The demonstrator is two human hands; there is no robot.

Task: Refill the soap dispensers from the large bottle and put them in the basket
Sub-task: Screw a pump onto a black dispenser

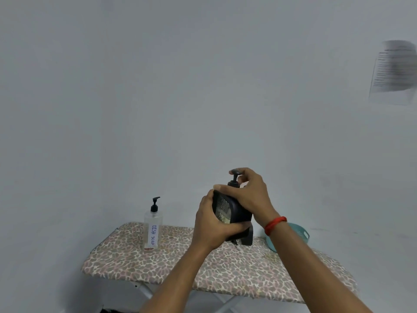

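Dark dispenser point(228, 210) is held up in the air, to the right of the clear dispenser point(153, 231) and higher than it, tipped a little. Its body is grasped by the left grip point(209, 224), with fingers wrapped under and around it. Its pump point(234, 179) is pinched at the top by the right grip point(250, 195).

The clear dispenser, marked DISH SOAP, is stood upright on the spotted surface point(180, 267) and is touched by nothing. Only a little bit of something is seen at its bottom. The blue basket point(300, 233) is seen far to the right of the clear dispenser, partly hidden behind the right arm. A dark block point(247, 237) is seen to the right of the clear dispenser, just under the held one. What it is cannot be told.

It looks like the pump is being twisted off so that soap can be poured in. To do this well, the body should be held tight while only the top is turned. The dark dispenser should be stood straighter, so nothing is spilled. The pump should be lifted out slowly, as it may drip, and any drips should be kept over the surface.
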